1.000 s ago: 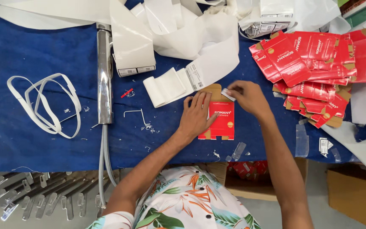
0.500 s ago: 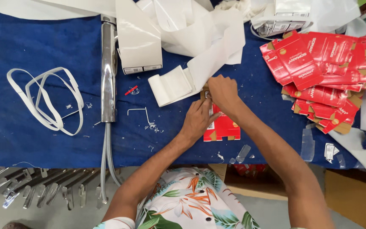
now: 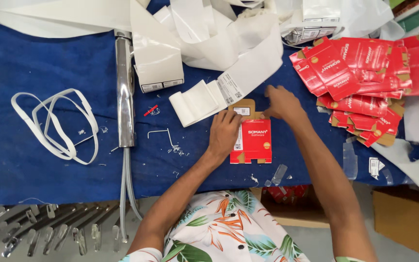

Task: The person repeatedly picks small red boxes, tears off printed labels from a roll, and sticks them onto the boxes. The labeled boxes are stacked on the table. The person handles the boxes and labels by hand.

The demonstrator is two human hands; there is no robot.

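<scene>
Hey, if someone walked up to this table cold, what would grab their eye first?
Probably the heap of flat red cartons at the far right of the blue table, and one red carton lying in the middle. The left hand presses on that carton's left edge while the right hand works at its brown top flap. A long chrome faucet with hoses lies to the left, beside looped white straps.

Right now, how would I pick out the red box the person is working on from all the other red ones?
Start at the blue cloth covering the table and find the heap of flat red cartons at its right end. Left of that heap, a single red carton lies alone under the person's hands. The left hand presses its left edge and the right hand is at its brown top flap.
</scene>
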